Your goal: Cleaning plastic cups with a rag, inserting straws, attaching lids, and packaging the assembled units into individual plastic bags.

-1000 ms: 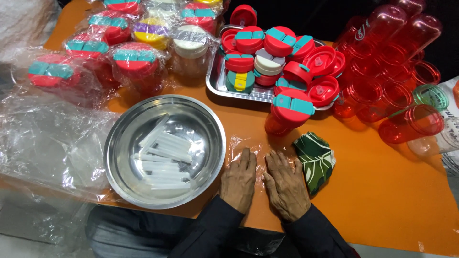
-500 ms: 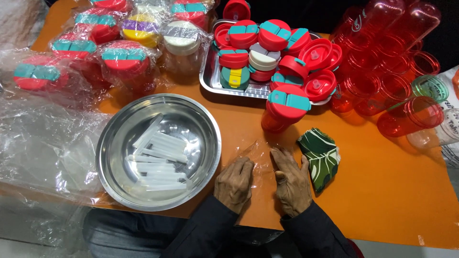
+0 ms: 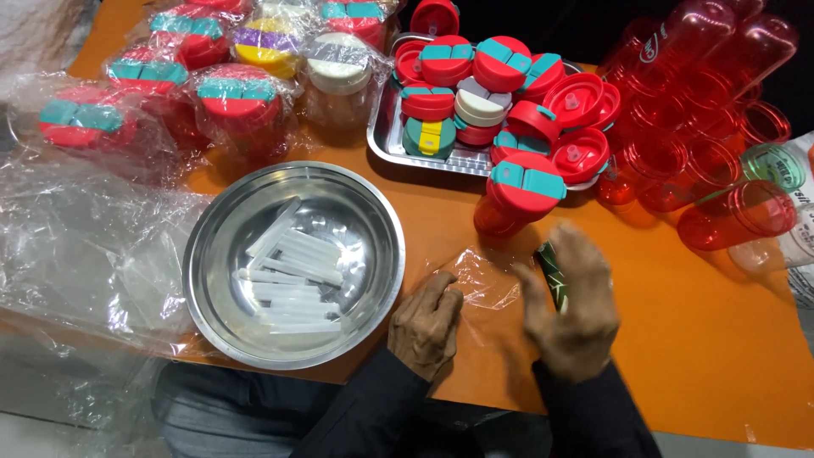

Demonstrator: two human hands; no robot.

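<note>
— Head view, nearest part: what is seen at the hands?
— The left hand is curled loosely, knuckles up, resting on the orange bench at the near edge of a clear plastic sheet. The right hand is raised with fingers spread wide; nothing is gripped. A green patterned object is partly hidden behind it.
— And to the left?
— A steel bowl holding clear plastic sticks is set just beside the left hand.
— Farther off?
— A red bottle with a teal-banded lid is stood beyond the sheet, then a steel tray of lids, wrapped bottles far left, and red cups far right.
</note>
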